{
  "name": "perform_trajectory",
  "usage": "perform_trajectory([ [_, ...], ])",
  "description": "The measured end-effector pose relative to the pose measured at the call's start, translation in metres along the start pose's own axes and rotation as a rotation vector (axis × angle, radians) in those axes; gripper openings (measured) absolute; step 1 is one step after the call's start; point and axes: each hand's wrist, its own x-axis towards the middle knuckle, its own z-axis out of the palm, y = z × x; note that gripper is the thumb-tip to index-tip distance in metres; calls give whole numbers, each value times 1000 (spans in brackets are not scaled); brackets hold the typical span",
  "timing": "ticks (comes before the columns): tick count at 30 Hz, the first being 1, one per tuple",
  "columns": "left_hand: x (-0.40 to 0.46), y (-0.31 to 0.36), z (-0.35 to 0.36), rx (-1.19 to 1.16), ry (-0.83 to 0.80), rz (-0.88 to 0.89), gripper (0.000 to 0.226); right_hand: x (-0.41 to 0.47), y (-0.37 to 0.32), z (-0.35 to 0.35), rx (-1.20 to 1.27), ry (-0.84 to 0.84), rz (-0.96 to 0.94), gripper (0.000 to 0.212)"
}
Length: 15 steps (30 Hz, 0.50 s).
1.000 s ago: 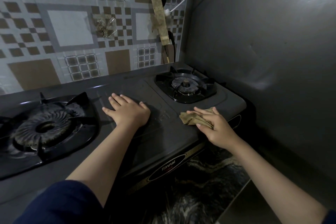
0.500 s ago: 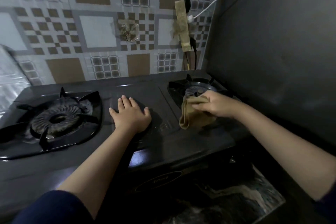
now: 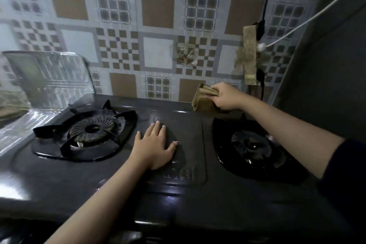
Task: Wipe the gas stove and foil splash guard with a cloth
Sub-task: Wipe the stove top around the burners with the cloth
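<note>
A dark two-burner gas stove [image 3: 111,180] fills the lower view, with a left burner [image 3: 92,129] and a right burner [image 3: 250,145]. My left hand [image 3: 155,147] lies flat and open on the stove's middle panel. My right hand [image 3: 225,96] grips a folded tan cloth [image 3: 203,99] and presses it on the stove's back edge, behind the right burner and against the patterned wall covering [image 3: 158,25]. A shiny foil splash guard [image 3: 45,77] stands at the left end of the stove.
A dark grey wall [image 3: 324,77] closes off the right side. Black and white cables [image 3: 263,20] hang by a taped strip [image 3: 250,55] on the back wall, just above my right hand.
My right hand has carried the cloth from the stove's front right corner, over the right burner, to the back edge by the wall. My left hand stayed flat. The view moved closer and leftward.
</note>
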Motion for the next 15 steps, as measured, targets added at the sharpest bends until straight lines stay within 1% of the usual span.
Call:
perform_trajectory([
  [2, 0, 0, 0, -2, -1, -18, 75, 28, 5, 9, -29, 16, -70, 9],
  [3, -1, 0, 0, -1, -1, -20, 75, 40, 7, 15, -25, 20, -104, 12],
  [5, -1, 1, -1, 5, -7, -21, 78, 60, 8, 29, -19, 29, -176, 27],
  [7, -2, 1, -2, -1, -19, -26, 92, 78, 7, 45, -52, 9, -230, 46],
  [8, -2, 1, -3, -9, -12, -35, 100, 88, 8, 55, -73, -54, -257, 55],
  [9, -1, 1, -3, -17, -5, -47, 106, 97, 10, 64, -103, -155, -277, 63],
  [11, 0, -1, -4, -19, 6, -55, 109, 110, 17, 78, -169, -357, -293, 77],
  [12, 1, -3, -4, -14, 11, -58, 109, 116, 21, 81, -182, -413, -288, 81],
  [15, 3, -6, -5, -5, 7, -60, 108, 125, 31, 74, -193, -504, -295, 91],
])
